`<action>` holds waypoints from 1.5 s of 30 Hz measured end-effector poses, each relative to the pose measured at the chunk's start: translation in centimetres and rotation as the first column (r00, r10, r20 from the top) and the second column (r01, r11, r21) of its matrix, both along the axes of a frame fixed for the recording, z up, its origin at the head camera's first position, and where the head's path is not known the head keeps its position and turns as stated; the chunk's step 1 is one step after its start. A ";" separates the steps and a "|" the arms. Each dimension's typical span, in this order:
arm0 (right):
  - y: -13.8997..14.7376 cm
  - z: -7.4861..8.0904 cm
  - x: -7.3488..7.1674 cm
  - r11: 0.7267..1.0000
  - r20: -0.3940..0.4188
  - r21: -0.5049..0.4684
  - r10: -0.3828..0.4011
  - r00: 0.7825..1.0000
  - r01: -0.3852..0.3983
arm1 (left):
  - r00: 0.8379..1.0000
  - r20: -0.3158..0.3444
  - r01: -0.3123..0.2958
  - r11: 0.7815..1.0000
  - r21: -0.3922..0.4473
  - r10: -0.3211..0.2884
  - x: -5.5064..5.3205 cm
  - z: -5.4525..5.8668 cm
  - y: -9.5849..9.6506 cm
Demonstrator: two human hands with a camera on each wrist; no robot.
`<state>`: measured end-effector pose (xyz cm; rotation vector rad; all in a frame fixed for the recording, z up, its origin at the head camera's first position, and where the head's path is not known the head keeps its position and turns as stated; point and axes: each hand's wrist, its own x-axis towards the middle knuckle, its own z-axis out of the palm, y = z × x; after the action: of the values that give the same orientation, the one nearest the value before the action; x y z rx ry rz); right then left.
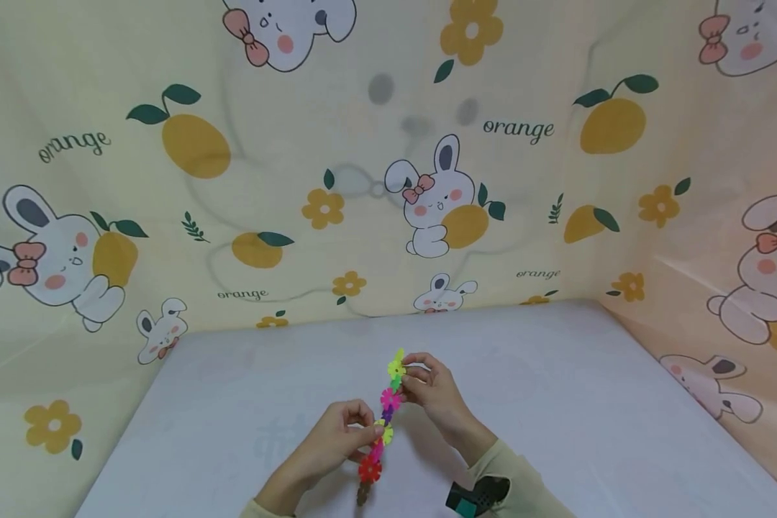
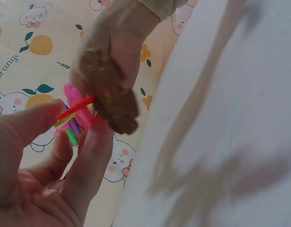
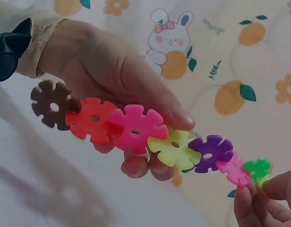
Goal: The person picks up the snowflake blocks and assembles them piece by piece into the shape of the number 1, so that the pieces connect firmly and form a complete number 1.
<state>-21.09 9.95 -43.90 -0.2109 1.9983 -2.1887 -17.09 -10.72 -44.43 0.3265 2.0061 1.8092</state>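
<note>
A chain of interlocking notched plastic discs [image 1: 370,470] slants up between my two hands over the white table. My left hand [image 1: 333,437] pinches it around a yellow disc [image 3: 173,150] midway along. My right hand [image 1: 437,394] pinches the upper end, at the green disc [image 3: 257,168], with a bright yellow disc [image 1: 396,370] just above. Between the hands are a purple disc [image 3: 212,154] and a small pink one [image 3: 233,170]. Below the left hand the chain runs through a pink disc [image 3: 137,127] and a red disc [image 3: 92,121] to a brown disc [image 2: 111,92].
The white table [image 1: 233,403] spreads beneath both hands, with their shadows on it. A cream cloth [image 1: 362,237] printed with rabbits and oranges stands behind and at the sides. A black device [image 1: 479,496] is strapped on the right sleeve.
</note>
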 end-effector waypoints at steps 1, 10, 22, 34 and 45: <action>0.0 -0.1 0.0 1.000 0.003 -0.001 -0.010 1.000 0.010 | 1.000 0.001 0.007 1.000 -0.001 -0.007 0.0 -0.1 0.0; 0.2 -0.9 -0.4 0.999 0.005 0.018 -0.031 1.000 0.031 | 1.000 0.007 0.010 1.000 -0.021 -0.010 0.0 -0.3 -0.3; 0.8 -1.7 -0.9 0.991 0.035 0.065 0.112 0.993 -0.114 | 1.000 -0.021 -0.015 0.994 -0.106 0.013 -0.2 -0.5 -0.9; 1.0 -2.4 -1.6 0.971 0.105 -0.006 0.240 0.965 -0.240 | 1.000 -0.007 -0.009 0.997 -0.082 0.008 -0.6 -1.8 -0.8; 0.9 -3.5 -1.8 0.943 0.175 -0.003 0.329 0.928 -0.334 | 1.000 -0.008 0.001 0.995 -0.100 -0.002 -0.8 -3.0 -0.8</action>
<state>-22.94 10.87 -47.43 -0.3180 1.7506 -1.8984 -17.88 -11.49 -47.39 0.3055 2.0926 1.7023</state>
